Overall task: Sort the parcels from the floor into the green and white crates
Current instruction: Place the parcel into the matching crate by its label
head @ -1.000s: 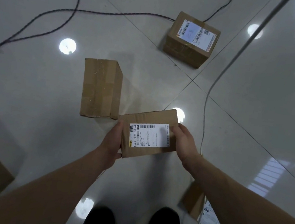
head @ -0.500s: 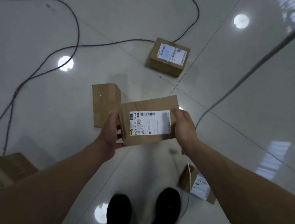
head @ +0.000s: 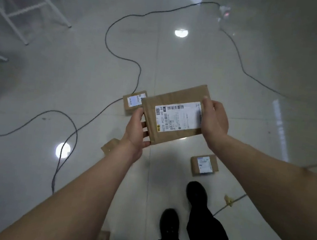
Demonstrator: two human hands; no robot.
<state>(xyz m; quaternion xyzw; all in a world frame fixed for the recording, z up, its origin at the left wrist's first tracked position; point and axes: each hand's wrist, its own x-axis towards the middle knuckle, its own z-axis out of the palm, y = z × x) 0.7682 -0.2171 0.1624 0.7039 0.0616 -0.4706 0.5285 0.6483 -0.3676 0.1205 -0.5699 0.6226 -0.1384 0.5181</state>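
Gripping opposite edges, left hand (head: 135,131) and right hand (head: 213,122) hold the parcel (head: 175,119) above floor (head: 79,83).

Arms extended, left hand (head: 135,131) and right hand (head: 214,120) grip the parcel (head: 174,115) at opposite ends.

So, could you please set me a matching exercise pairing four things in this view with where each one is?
Things: 1 held parcel; 2 dark cable; 3 white frame legs; 4 black shoes.
Places: A top left corner; B bottom centre; C between left hand and right hand; D snaking across the floor.
Pairs: 1-C; 2-D; 3-A; 4-B.
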